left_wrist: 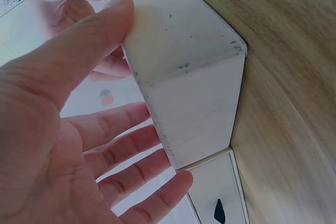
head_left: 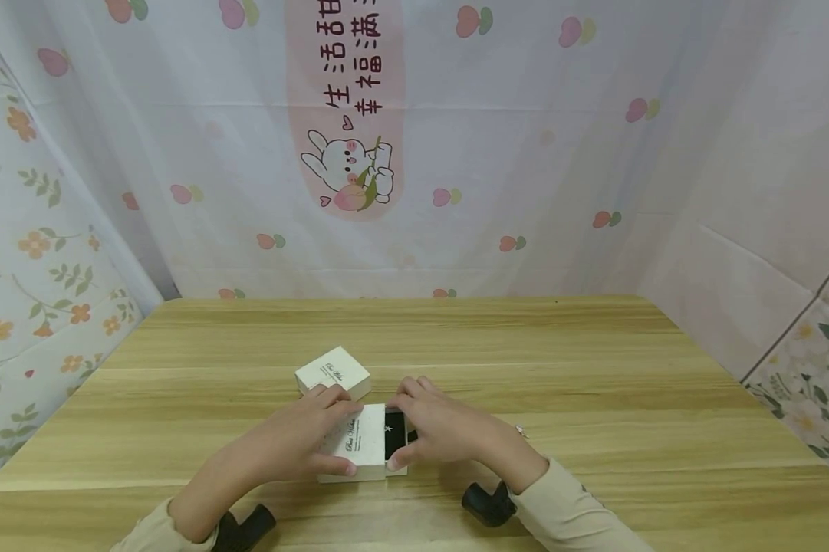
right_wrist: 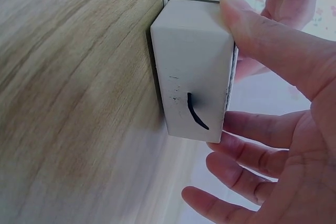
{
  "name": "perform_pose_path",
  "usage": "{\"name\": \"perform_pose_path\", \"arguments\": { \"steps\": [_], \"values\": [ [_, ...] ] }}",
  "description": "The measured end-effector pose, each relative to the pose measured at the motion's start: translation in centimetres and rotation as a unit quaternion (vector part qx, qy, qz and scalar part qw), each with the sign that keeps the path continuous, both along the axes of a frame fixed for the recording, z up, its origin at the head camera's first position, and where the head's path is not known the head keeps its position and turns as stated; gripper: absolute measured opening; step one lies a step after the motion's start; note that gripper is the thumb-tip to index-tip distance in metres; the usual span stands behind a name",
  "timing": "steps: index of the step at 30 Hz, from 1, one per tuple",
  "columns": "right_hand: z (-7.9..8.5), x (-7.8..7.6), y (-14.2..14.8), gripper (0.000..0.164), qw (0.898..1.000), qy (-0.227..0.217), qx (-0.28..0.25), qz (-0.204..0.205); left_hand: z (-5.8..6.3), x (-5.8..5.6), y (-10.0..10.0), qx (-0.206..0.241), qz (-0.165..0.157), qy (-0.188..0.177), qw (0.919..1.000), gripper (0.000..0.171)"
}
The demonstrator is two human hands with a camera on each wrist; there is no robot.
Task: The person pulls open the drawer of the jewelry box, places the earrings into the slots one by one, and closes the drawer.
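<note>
A white slide-out jewelry box lies on the table with its drawer partly out of the sleeve. My left hand holds the white sleeve, thumb on the near side and fingers at the far side. My right hand grips the drawer between thumb and fingers at its protruding end. Black lining fills the drawer, and a small silvery piece sits on it. In the right wrist view, a black pull tab sticks out of the drawer's end face.
A second white box with printed lettering stands just behind my left hand; its black tab shows in the left wrist view. The wooden table ends at a patterned curtain. A small bracelet ornament shows at my right wrist.
</note>
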State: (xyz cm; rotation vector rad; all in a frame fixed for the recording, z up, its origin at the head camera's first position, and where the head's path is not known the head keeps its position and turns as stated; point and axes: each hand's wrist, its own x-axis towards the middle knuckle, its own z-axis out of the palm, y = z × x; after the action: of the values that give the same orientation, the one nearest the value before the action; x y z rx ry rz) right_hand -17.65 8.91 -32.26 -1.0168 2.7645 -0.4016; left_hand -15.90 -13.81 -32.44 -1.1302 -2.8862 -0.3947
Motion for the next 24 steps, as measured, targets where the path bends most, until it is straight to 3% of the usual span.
{"name": "perform_pose_path", "arguments": {
  "steps": [16, 20, 24],
  "values": [
    [0.1, 0.1, -0.3, 0.074, 1.0, 0.021, 0.007, -0.007, 0.2, -0.1, -0.3, -0.012, -0.005, 0.001, 0.9999, 0.073],
    [0.3, -0.1, 0.3, 0.079, 1.0, -0.004, -0.005, -0.013, 0.3, -0.1, -0.1, -0.019, -0.003, -0.005, 0.9998, 0.073],
    [0.6, -0.5, 1.3, 0.062, 0.999, -0.025, -0.02, -0.023, 0.4, 0.0, 0.2, -0.03, 0.005, -0.011, 0.9995, 0.072]
  ]
}}
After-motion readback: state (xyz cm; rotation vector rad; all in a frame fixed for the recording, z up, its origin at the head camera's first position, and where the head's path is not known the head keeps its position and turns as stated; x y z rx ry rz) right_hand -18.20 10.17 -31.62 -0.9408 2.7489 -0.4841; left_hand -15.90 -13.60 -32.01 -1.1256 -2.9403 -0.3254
